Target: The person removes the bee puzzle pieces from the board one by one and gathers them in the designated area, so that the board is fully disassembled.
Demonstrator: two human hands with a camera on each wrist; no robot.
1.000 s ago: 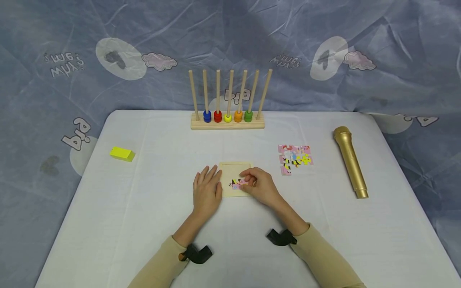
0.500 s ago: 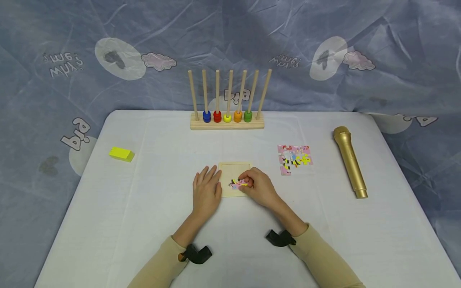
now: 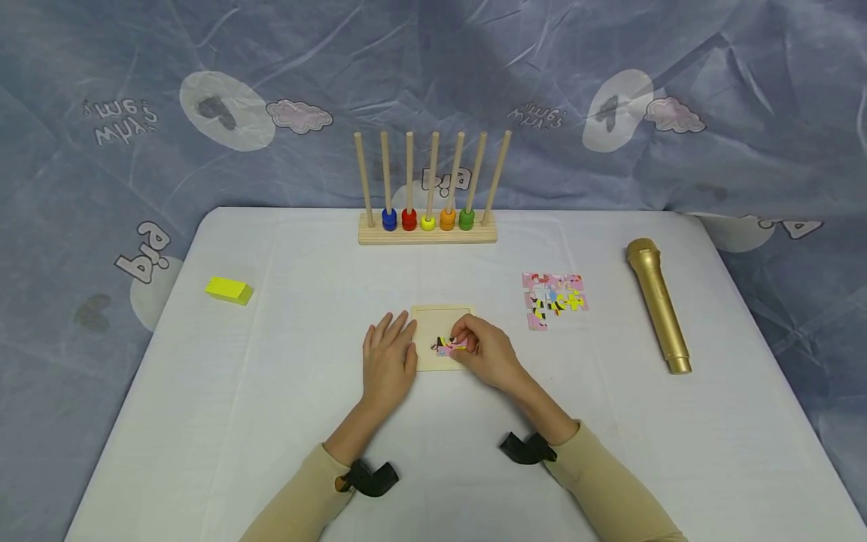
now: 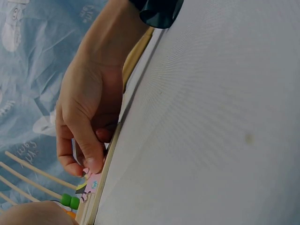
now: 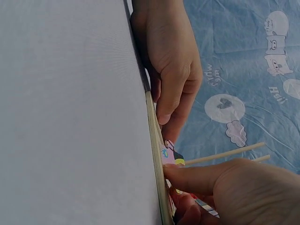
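A shallow wooden puzzle tray [image 3: 433,321] lies at the table's middle. My left hand [image 3: 389,366] rests along its left edge, fingers straight and spread. My right hand [image 3: 491,352] reaches in from the right and pinches a pink jigsaw piece [image 3: 461,344] between thumb and fingertips, low over the tray. Right beside it, a pink piece with black and yellow print [image 3: 442,346] shows in the tray's lower part. In the right wrist view my right thumb [image 5: 192,179] presses close to the tray edge, and the fingers partly hide the pieces.
Several joined jigsaw pieces [image 3: 555,293] lie right of the tray. A gold microphone [image 3: 659,305] stretches along the right side. At the back stands a wooden peg rack [image 3: 428,235] with coloured beads. On the left is a yellow block [image 3: 229,290].
My right fingers shift very slightly over the piece at the tray. The left hand stays where it was, and the other things keep their places.
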